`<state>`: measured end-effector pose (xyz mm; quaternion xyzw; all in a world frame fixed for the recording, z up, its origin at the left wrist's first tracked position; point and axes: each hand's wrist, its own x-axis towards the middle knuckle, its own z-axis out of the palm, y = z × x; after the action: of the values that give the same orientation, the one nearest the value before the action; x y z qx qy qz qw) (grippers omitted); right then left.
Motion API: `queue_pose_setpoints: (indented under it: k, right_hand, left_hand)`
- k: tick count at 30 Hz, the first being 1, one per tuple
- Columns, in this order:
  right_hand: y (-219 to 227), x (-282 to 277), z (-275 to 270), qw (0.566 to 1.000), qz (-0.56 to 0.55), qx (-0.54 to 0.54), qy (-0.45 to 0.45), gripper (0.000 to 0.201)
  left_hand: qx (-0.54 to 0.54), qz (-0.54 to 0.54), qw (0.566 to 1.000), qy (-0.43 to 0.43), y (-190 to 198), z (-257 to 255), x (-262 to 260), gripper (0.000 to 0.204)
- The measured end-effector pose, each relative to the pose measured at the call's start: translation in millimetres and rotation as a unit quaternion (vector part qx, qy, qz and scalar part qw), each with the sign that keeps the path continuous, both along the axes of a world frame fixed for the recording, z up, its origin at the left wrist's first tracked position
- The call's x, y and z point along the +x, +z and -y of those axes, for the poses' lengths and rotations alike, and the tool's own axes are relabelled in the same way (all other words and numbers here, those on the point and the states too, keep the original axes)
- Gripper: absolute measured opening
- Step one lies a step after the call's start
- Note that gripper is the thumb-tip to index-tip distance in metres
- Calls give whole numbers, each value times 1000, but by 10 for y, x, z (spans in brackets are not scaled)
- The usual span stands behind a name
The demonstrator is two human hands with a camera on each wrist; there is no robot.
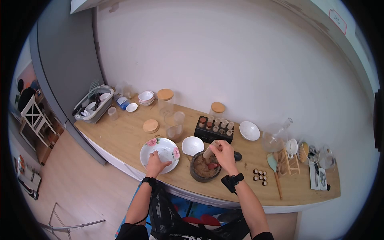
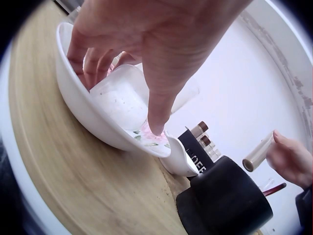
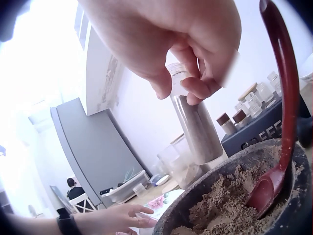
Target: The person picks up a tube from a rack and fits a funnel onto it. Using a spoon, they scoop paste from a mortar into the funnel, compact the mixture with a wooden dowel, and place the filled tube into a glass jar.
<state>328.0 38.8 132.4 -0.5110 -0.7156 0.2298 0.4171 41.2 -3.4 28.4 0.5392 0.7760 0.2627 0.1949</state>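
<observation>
The right hand (image 1: 224, 154) pinches a glass spice vial (image 3: 195, 129) of brown powder, tilted over the dark mortar bowl (image 1: 205, 168) just beneath it, where a red spoon (image 3: 281, 105) rests in the ground powder. The left hand (image 1: 155, 164) curls its fingers round a small clear cup (image 2: 122, 98) lying in the floral plate (image 1: 160, 150), beside the bowl. This looks like the filling step; next, the vial probably needs steadying while powder is spooned across.
</observation>
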Motion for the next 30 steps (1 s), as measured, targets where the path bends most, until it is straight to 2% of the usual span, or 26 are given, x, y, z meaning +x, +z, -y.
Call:
queue_pose_setpoints:
  k: [6,9,11,14,28,30]
  right_hand:
    - [-41,-105,-82,1000,-26,1,-7,32]
    - [-127,-148,-141,1000,18,17,16,31]
    - [-61,-153,-108,999,-48,-10,16,31]
    - [-123,-148,-143,1000,7,7,30,31]
    - [-106,-173,-71,998,28,21,43,29]
    - [-69,-185,-42,1000,-1,9,28,28]
  left_hand:
    - [26,-6,1000,7,33,84,5,91]
    - [58,-4,998,7,12,128,-23,89]
    - [77,2,997,6,-9,155,-29,89]
    - [131,13,991,7,-3,185,-4,87]
    - [229,1,973,31,277,320,200,74]
    - [229,8,973,30,296,333,217,72]
